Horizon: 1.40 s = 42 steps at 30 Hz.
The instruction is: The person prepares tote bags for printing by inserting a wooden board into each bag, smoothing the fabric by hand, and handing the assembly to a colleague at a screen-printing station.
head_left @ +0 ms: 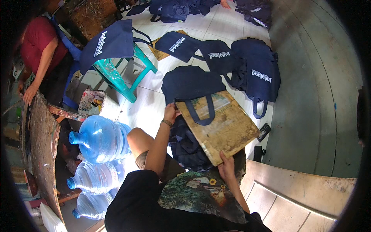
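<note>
yellow-brown board (228, 131), scuffed, in front of me, between my two hands, tilted, its near corner toward my lap. right hand (227, 167) has the near edge: thumb on top, other fingers mostly hidden underneath, closed on the board. left hand (170, 112) is at the far left corner, fingers curled in against the edge; partly hidden, can't tell how tight or whether they have board or cloth. bracelet or watch (166, 123) on that wrist.

navy bag (191, 81) just beyond the board, one handle (203, 121) looped over the board's top face. can't tell if the far edge sits inside the bag. dark cloth pile (185, 149) under the board, on the left.

farther off on the white tile floor (147, 102): two flat navy bags (217, 55) with white print, the left one over another yellowish panel (160, 55); stack of navy bags (257, 63) on the right. black phone (263, 132) just beside the board's right corner.

left side: green stool (110, 75) with a navy bag draped on top, stained white bucket (110, 106), three blue water bottles (102, 137) in a row, caps left. far left, a co-worker's hand (31, 92) and red sleeve (40, 42).
</note>
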Tool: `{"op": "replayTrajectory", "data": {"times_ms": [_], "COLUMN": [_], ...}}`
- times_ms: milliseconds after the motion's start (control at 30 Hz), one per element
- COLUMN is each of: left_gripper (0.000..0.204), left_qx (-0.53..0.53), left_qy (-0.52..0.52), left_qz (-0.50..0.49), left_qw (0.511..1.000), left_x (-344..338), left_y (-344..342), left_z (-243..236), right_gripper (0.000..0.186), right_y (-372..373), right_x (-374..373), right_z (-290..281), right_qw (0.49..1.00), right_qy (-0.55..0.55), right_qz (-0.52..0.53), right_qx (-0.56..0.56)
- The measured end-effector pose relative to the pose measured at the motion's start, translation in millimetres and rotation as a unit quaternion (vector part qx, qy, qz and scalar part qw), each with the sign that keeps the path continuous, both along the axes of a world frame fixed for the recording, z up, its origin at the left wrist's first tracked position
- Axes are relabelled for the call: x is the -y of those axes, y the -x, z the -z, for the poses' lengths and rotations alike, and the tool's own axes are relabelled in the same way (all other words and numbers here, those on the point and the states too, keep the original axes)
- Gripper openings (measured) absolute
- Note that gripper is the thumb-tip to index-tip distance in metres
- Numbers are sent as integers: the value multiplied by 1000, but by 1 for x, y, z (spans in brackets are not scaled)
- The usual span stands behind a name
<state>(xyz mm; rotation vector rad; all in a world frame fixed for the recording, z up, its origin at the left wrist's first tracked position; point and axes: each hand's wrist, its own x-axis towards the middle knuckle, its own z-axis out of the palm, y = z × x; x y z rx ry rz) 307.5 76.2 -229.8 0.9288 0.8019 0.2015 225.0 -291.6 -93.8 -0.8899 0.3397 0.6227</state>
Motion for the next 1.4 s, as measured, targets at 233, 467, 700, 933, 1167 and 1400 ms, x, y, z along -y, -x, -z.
{"op": "replayTrajectory", "data": {"times_ms": [233, 467, 700, 933, 1167, 1400], "left_gripper": [19, 21, 27, 22, 14, 22], "left_qx": [-32, -73, -29, 3, -25, -22], "left_qy": [-98, -71, -109, -98, -140, -70], "left_qz": [54, -1, 72, 100, 104, 177], "left_qw": [993, 995, 991, 990, 984, 982], "left_x": [7, 18, -27, -14, 22, 115], "left_y": [-1, 0, 43, 94, 159, 304], "left_z": [-23, -22, -67, -107, -158, -217], "right_gripper": [35, 32, 41, 29, 22, 23], "right_y": [-9, -3, -132, -202, -146, -7], "right_x": [6, -15, 132, -64, -37, 110], "right_z": [-6, 22, 0, -1, -17, -19], "right_qw": [998, 970, 830, 895, 946, 926], "right_qy": [48, 82, 177, 340, 184, 172], "right_qz": [33, -228, -504, -186, -207, -299], "right_qx": [29, 9, 160, 223, 166, 155]}}
